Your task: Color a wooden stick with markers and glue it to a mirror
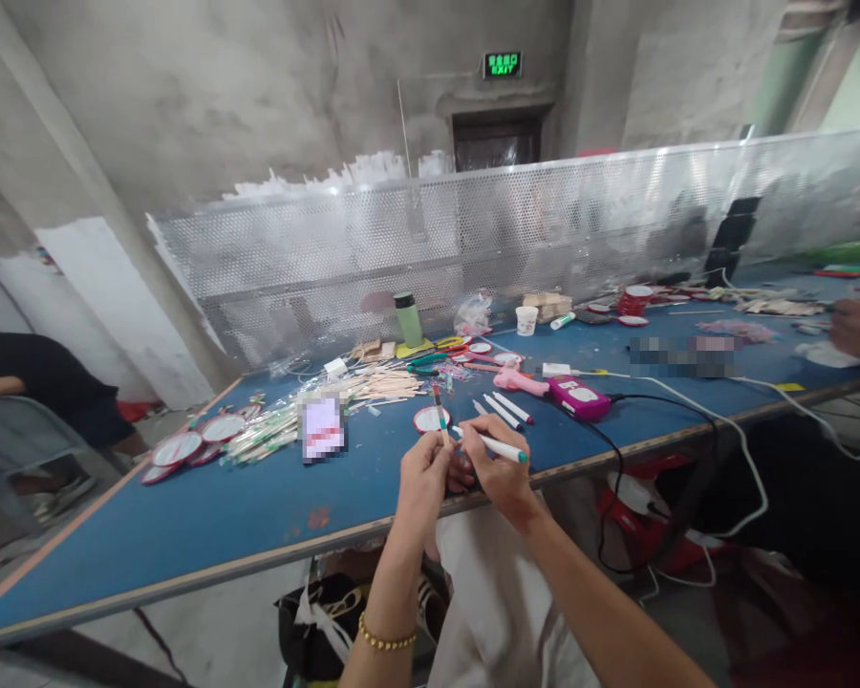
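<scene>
Blue tabletop (258,516), left grip (424,466) around a slim teal-banded stick (441,414), right grip (500,483) around a green-ended white marker (500,447)

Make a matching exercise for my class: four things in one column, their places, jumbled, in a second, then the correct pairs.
Things
1. White marker with a green end
2. Thin stick with coloured bands
3. Green cylindrical bottle with a dark lid
4. Gold beaded bracelet

Places
A. Around the left forearm
B. In the left hand
C. Standing towards the back of the blue table
D. In the right hand

Pairs: 1-D, 2-B, 3-C, 4-A
</scene>
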Demonstrator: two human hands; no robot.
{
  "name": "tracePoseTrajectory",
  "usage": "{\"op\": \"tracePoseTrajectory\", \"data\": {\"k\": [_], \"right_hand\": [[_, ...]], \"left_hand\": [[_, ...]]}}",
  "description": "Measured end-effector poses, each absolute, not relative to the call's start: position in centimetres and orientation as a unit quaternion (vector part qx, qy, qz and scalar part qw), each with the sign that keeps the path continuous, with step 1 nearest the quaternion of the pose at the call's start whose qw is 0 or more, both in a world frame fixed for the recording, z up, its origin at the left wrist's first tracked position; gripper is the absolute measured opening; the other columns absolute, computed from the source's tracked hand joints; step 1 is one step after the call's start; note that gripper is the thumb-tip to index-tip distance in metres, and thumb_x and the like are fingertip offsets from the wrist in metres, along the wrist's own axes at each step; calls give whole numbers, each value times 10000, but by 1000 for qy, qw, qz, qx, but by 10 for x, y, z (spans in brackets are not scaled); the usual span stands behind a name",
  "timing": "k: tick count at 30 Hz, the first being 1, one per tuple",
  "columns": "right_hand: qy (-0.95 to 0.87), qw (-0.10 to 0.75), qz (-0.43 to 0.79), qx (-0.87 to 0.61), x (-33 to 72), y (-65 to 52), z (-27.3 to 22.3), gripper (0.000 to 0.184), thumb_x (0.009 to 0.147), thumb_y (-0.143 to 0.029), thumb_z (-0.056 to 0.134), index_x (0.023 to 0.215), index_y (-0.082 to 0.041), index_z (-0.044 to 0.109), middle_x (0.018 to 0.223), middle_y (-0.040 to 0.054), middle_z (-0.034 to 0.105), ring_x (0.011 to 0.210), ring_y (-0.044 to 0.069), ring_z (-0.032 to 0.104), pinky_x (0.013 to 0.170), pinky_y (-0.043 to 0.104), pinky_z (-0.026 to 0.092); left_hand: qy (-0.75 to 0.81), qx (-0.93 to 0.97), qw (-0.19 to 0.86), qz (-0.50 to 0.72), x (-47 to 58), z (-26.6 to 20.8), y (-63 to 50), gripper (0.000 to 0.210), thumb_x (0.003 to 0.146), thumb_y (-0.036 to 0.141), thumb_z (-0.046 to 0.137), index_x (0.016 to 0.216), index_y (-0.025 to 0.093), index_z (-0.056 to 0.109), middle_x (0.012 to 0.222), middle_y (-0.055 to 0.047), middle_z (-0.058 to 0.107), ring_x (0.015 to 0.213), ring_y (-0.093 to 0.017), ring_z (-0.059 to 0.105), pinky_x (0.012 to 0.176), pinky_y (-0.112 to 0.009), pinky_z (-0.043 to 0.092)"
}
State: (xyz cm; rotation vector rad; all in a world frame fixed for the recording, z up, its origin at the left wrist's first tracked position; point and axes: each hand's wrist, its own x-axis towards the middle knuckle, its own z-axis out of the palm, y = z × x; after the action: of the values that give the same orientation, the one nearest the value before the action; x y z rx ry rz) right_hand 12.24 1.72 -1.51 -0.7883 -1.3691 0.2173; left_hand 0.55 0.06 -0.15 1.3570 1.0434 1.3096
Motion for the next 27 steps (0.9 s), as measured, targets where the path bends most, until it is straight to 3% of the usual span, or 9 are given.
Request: {"op": "tracePoseTrajectory", "data": {"k": [10,14,17,18,22,27], "right_hand": [[-655,675,92,-328,129,13,-20,179,960,-285,540,932,-213,701,719,-3,685,570,123,624,572,242,530],[-693,632,45,-342,169,22,-14,211,989,-302,525,943,-208,707,832,36,720,690,150,672,689,284,562],[-713,602,21,-359,204,36,-8,175,953,-300,559,948,-214,711,932,67,746,910,216,703,861,363,553],[-727,584,19,-360,214,40,-6,160,913,-306,611,998,-219,715,1002,79,751,996,246,695,917,399,538],[-819,415,-51,-392,229,54,1,433,853,-351,679,1257,-200,637,1237,147,678,1205,310,607,1013,480,491],[-834,310,-84,-449,218,69,2,332,920,-179,533,1225,-195,661,1126,131,674,1094,260,640,967,403,506]], "left_hand": [[431,545,453,558,5,-3,1,374,737,546,693,754,192,575,569,13,670,467,-154,651,454,-223,496],[455,537,441,557,5,-4,2,380,744,538,682,793,175,578,589,-16,700,471,-153,669,443,-211,494],[457,529,447,558,6,-4,3,381,728,531,687,773,174,562,589,-28,706,465,-153,671,433,-208,494],[456,528,448,559,6,-4,3,382,724,531,690,766,175,557,588,-29,707,461,-153,670,429,-208,493],[454,528,446,563,6,-4,3,381,728,533,691,766,177,559,590,-37,713,456,-155,669,428,-212,496],[454,536,441,559,5,-4,3,376,730,531,688,748,179,557,580,-43,709,442,-156,660,408,-207,479]]}}
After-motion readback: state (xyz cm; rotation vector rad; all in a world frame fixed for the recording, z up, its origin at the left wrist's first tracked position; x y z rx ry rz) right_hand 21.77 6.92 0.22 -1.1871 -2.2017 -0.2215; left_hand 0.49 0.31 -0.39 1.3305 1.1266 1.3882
